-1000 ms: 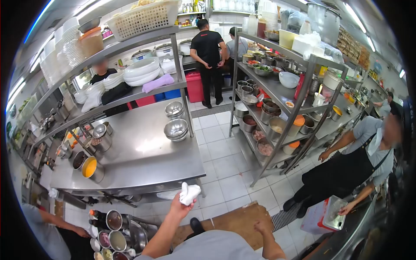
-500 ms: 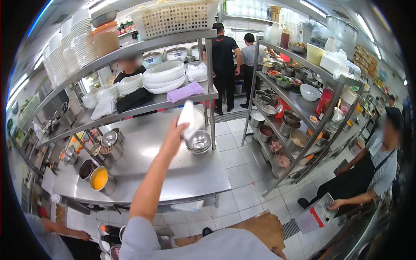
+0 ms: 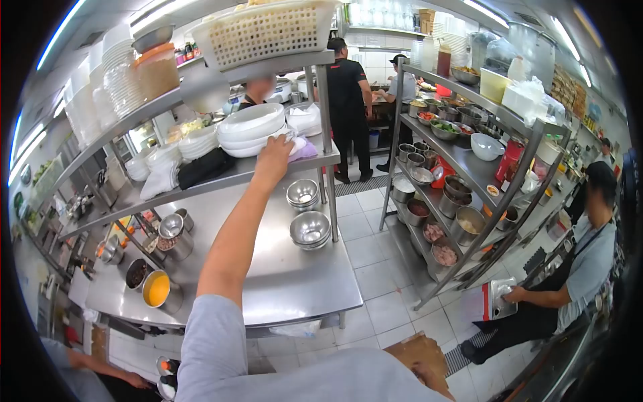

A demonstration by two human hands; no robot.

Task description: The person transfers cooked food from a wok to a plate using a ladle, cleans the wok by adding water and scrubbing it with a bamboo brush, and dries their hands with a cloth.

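Note:
My left hand [image 3: 273, 159] reaches up to the middle shelf, its fingers closed on a folded white cloth [image 3: 292, 139], partly hidden by the hand. Right beside it a purple cloth [image 3: 306, 150] lies at the shelf edge. A stack of white oval dishes [image 3: 251, 124] stands just left of my fingers. Below the hand, on the steel table [image 3: 274, 281], are two stacks of metal bowls: a rear stack [image 3: 302, 192] and a front stack [image 3: 310, 229]. Low in the view, my right hand [image 3: 426, 372] shows only in part beside brown cardboard [image 3: 418, 352]; its fingers are unclear.
Metal pots, one with orange liquid [image 3: 157, 289], stand on the table's left side. A rack [image 3: 462, 181] of food containers is at the right. Near it a person [image 3: 576, 268] holds a clear container with a red edge [image 3: 492, 300]. Other people stand behind the shelves.
My left hand has moved up from above the table to the shelf with the white cloth, uncovering the rear bowls. The person at right has raised the container.

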